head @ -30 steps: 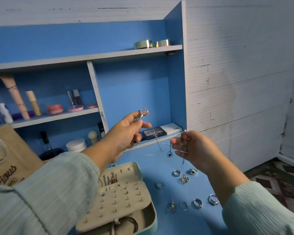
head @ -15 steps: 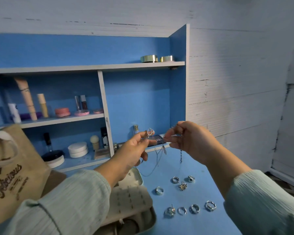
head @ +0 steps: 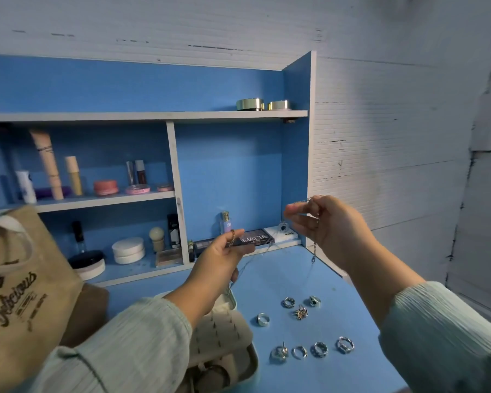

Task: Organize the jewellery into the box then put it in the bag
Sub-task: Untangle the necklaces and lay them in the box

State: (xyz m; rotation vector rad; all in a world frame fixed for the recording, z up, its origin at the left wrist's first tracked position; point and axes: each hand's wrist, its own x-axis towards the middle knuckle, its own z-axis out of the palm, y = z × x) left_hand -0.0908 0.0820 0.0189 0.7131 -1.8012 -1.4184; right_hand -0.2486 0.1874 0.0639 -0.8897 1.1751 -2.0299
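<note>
A thin silver chain (head: pixel 253 258), fine and hard to trace, is strung between both raised hands above the blue tabletop (head: pixel 309 268). The left hand (head: pixel 220 258) pinches it between thumb and curled fingers; the right hand (head: pixel 326 225), farther right and higher, has its fingers curled round the other end, a short tail dangling below. The chain's long axis runs left to right, sagging in the middle; its pendant may be the dark blur under the right fingers. Nine metal rings (head: pixel 301 312), rounded and shiny, lie scattered on the near right. The cream jewellery box (head: pixel 224 336), its insert studded with small pegs, sits open at the near left, partly hidden by the ribbed green sleeve (head: pixel 131 344). A tan fabric bag (head: pixel 20 279) with dark lettering stands at the far left, cut off.
</note>
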